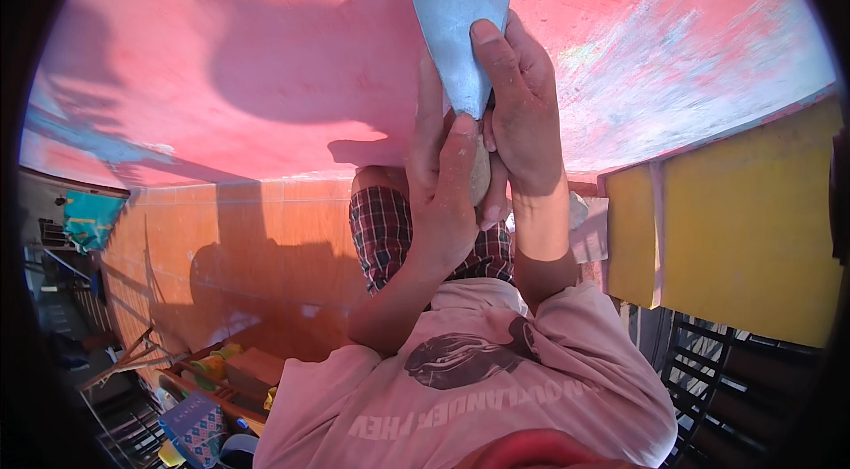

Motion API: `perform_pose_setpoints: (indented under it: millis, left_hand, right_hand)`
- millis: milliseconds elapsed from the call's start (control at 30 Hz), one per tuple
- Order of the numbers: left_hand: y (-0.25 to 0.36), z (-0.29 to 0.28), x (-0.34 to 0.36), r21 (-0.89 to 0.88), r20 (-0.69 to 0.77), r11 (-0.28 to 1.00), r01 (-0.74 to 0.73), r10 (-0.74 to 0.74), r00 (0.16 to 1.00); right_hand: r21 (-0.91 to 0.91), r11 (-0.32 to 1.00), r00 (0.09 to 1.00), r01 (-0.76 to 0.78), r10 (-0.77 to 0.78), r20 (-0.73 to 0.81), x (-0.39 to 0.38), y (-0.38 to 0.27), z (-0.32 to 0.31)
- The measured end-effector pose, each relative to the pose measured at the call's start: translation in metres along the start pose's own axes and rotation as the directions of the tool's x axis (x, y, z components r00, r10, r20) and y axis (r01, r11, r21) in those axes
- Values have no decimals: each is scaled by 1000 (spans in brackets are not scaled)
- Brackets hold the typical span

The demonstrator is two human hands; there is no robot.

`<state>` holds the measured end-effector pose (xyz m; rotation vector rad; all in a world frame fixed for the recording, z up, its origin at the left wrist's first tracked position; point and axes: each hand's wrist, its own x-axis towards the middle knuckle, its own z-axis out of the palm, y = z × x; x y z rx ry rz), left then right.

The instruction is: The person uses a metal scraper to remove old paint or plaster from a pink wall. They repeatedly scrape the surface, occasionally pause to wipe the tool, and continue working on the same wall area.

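Both hands are clamping the handle of a wide scraper [459,22]: the left hand [445,195] is wrapping it from below, the right hand [522,111] just beside and above. The pale blade is fanning out above the grip, pressing against the pink painted surface [248,62].

Both arms raised, left hand [445,190] and right hand [522,115] clasped together — fingers curled, closed grip

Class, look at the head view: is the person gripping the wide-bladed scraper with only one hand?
No: both the left hand and the right hand wrap the scraper against the red surface.
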<state>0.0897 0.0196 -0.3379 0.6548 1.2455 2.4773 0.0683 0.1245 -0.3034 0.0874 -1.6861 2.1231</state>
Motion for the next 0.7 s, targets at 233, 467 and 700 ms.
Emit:
perform_pose_setpoints:
  millis: [233, 467, 700]
  left_hand:
    - [9, 3, 13, -87, 18, 996, 22, -20, 1000]
    - [31, 18, 29, -83, 46, 995, -48, 52, 998]
    - [30, 19, 9, 1, -88, 1000, -15, 15, 996]
  right_hand:
    - [-40, 999, 999, -11, 13, 40, 9, -17, -4]
    - [-97, 995, 1000, 15, -15, -1, 27, -42, 7]
    - [60, 976, 977, 209, -210, 27, 14, 14, 13]
